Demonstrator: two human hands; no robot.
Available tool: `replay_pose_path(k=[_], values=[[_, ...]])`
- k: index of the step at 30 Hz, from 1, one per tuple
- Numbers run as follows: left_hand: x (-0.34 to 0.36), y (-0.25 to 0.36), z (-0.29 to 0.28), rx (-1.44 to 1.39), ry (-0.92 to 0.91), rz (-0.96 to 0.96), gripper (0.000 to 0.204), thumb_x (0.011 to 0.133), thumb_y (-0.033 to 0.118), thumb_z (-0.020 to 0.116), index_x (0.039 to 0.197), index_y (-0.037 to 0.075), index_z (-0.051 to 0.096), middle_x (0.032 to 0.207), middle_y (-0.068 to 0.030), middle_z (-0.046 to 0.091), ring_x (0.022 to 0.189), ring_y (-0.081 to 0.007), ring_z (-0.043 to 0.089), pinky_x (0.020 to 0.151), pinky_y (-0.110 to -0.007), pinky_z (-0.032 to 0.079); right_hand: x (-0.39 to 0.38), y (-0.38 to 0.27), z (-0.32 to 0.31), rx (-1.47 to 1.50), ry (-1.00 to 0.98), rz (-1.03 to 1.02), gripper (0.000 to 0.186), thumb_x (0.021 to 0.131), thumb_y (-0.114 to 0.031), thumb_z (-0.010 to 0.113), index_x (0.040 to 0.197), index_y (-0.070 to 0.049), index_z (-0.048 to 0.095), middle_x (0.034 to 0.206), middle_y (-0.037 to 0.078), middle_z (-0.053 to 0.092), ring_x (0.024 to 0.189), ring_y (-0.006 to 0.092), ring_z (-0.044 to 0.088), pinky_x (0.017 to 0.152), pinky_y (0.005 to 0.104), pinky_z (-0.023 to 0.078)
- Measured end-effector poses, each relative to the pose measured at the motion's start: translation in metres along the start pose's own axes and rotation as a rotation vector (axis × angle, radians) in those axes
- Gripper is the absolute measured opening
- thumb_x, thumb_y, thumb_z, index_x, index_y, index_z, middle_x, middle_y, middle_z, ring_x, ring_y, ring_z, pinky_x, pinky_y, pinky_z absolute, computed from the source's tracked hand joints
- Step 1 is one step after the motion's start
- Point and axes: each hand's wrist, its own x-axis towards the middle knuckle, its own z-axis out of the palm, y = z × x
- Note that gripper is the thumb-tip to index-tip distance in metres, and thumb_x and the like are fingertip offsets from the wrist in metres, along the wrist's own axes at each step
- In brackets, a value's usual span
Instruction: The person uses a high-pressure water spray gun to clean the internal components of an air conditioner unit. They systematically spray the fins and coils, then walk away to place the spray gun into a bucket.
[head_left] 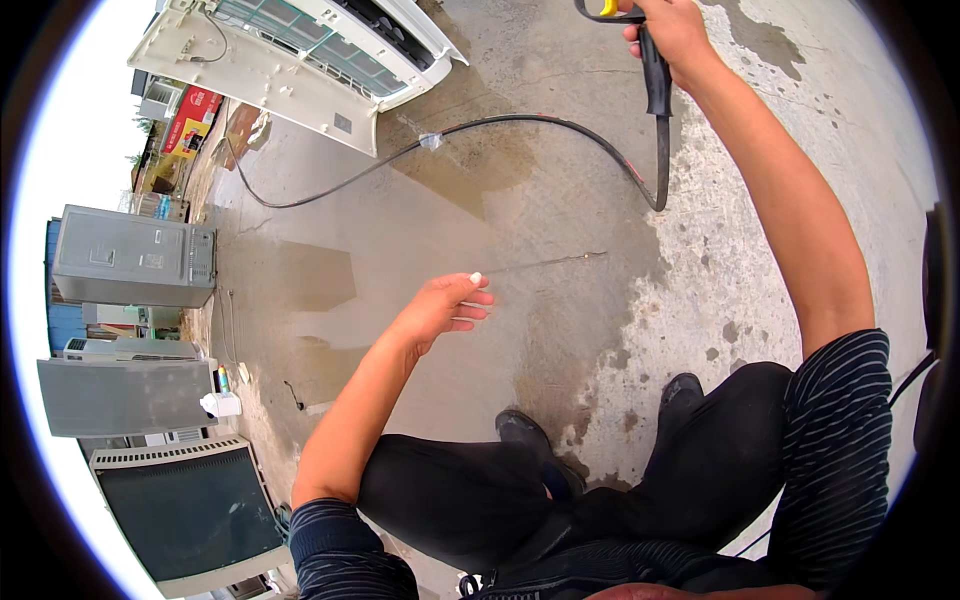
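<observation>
My right hand (680, 38) is wrapped round the black handle of a spray gun (655, 75) with a yellow part near its top; the gun's front is cut off by the upper edge. A black hose (560, 121) drops from the handle's lower end, bends sharply and runs left over the wet floor, with a clear wrapping (431, 141) around it. Over the floor in the middle, my left hand (447, 305) is open, fingers loosely apart, nothing seen in it. Beyond it stands a white air conditioner unit (345, 45), its cover panel (255, 75) swung aside and filter mesh showing.
Along the left stand a grey fridge-like cabinet (135, 256), another grey appliance (130, 397) and an old television-like box (190, 510). A white jug (221, 404) sits beside them. My boots (525, 428) are on the partly wet concrete (420, 230). A thin dark line (545, 264) crosses it.
</observation>
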Motion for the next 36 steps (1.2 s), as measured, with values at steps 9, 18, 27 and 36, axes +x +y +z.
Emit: replay_pose_path(k=[9, 18, 27, 36], values=[[0.013, -0.035, -0.047, 0.097, 0.082, -0.151, 0.05, 0.107, 0.044, 0.061, 0.137, 0.005, 0.065, 0.118, -0.0076, 0.073, 0.1, -0.0174, 0.068, 0.089, -0.033, 0.055, -0.045, 0.108, -0.368, -0.058, 0.926, 0.553, 0.035, 0.112, -0.029, 0.042, 0.125, -0.001, 0.057, 0.119, 0.02, 0.068, 0.097, 0.0311, 0.072, 0.08, 0.052, 0.062], [0.001, -0.002, -0.035, 0.24, -0.076, 0.085, 0.041, 0.105, 0.033, 0.069, 0.131, 0.0, 0.068, 0.116, -0.0088, 0.073, 0.1, -0.0184, 0.067, 0.09, -0.032, 0.052, -0.091, 0.093, -0.368, -0.352, 0.981, 0.733, 0.036, 0.105, -0.013, 0.046, 0.138, -0.001, 0.053, 0.136, 0.014, 0.066, 0.114, 0.0265, 0.072, 0.095, 0.041, 0.061], [-0.225, -0.056, -0.051, 0.808, -0.329, 1.028, 0.059, 0.094, 0.049, 0.072, 0.133, 0.005, 0.069, 0.13, -0.017, 0.072, 0.125, -0.0389, 0.065, 0.114, -0.06, 0.036, -0.25, -0.242, -0.116, -0.862, -1.214, 0.188, 0.027, 0.086, -0.037, 0.079, 0.109, -0.022, 0.079, 0.134, 0.003, 0.067, 0.134, 0.0295, 0.057, 0.107, 0.0516, 0.045], [-0.254, -0.017, -0.043, 0.578, -0.375, 0.817, 0.017, 0.081, 0.019, 0.071, 0.096, 0.016, 0.078, 0.103, 0.0013, 0.079, 0.113, -0.0223, 0.071, 0.104, -0.043, 0.047, -0.255, -0.257, -0.111, -0.668, -1.174, 0.366, 0.018, 0.088, -0.018, 0.068, 0.102, -0.013, 0.078, 0.114, 0.003, 0.072, 0.111, 0.0296, 0.065, 0.096, 0.0447, 0.051]])
